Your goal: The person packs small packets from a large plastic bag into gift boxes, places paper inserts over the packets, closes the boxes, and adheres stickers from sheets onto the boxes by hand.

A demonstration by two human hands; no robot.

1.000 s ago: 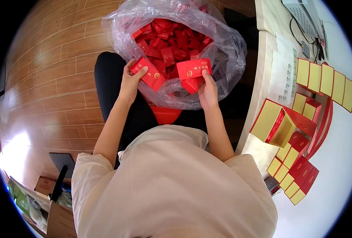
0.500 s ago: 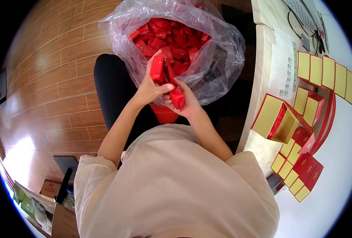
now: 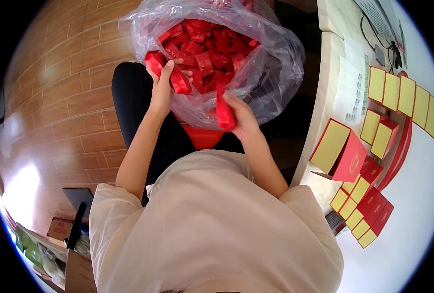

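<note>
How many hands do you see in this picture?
2. The left hand is at the left side of the plastic bag, gripping red packaging; the right hand is at its near side, gripping a red packet. No other hands show.

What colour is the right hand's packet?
The packet is red, shown best in the head view.

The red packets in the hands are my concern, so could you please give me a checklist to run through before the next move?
1. Left hand gripping a red packet: ok.
2. Right hand gripping another red packet: ok.
3. Exact packet count in the left hand: cannot tell.
4. Clear bag open, loose packets showing inside: ok.
5. Contents of the largest box: cannot tell, inside hidden.
</note>
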